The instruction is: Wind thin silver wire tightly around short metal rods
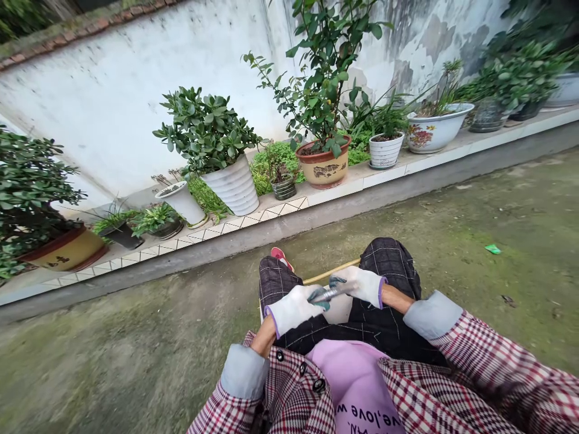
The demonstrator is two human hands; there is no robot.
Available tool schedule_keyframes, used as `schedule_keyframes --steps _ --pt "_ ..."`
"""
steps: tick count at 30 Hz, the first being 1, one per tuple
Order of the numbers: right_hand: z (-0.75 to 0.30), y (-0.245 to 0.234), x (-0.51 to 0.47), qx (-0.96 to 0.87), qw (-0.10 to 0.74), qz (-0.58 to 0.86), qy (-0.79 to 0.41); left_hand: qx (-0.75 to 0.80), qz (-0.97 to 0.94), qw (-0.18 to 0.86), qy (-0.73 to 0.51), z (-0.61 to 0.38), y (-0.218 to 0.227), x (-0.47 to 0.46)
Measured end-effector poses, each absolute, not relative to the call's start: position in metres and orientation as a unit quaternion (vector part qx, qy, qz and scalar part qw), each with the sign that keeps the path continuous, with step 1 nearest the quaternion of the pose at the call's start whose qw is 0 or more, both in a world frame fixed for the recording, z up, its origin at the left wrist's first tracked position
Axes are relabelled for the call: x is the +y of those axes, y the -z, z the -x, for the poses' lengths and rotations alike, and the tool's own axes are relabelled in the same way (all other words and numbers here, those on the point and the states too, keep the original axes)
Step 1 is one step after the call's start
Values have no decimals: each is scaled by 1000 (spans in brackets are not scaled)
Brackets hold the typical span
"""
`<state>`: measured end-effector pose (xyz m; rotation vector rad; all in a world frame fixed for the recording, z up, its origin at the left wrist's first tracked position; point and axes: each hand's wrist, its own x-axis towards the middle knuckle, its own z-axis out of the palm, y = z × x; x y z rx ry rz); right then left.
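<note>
Both my hands wear white knit gloves with grey-green palms and purple cuffs. They are close together above my lap. My left hand (296, 307) is closed round one end of a silvery metal tool (333, 293), short and slim, whose exact kind I cannot make out. My right hand (360, 283) is closed at the tool's other end, its fingers partly hidden and blurred. Under the tool, between my thighs, shows a whitish surface (339, 310). Just beyond my hands a thin yellow rod or rim (332, 271) runs between my knees.
A low tiled ledge (244, 222) crosses ahead, lined with several potted plants, among them a white ribbed pot (234, 185) and a brown-rimmed pot (324, 169). Behind stands a white wall (113, 90). On the mossy concrete ground (149, 337) lies a green scrap (493, 249).
</note>
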<state>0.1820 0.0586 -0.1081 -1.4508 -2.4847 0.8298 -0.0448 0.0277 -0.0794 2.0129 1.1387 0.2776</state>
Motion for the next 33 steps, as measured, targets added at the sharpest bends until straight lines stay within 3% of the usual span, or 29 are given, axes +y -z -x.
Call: schedule_keyframes --steps 5,11,18,24,28,33 --pt "-166 112 37 -840 72 462 -277 526 -773 325 -142 56 82 51" --pt "-163 96 27 -864 70 448 -219 530 -838 129 27 49 102 47" --pt "-191 102 66 -806 76 527 -259 444 -851 278 34 29 96 28" --pt "-186 111 69 -810 79 505 -287 443 -795 388 -150 44 85 42" --pt "-172 113 50 -816 61 483 -312 502 -767 352 -189 55 94 56" --pt "-159 112 29 -866 78 396 -296 541 -822 168 -56 51 108 54"
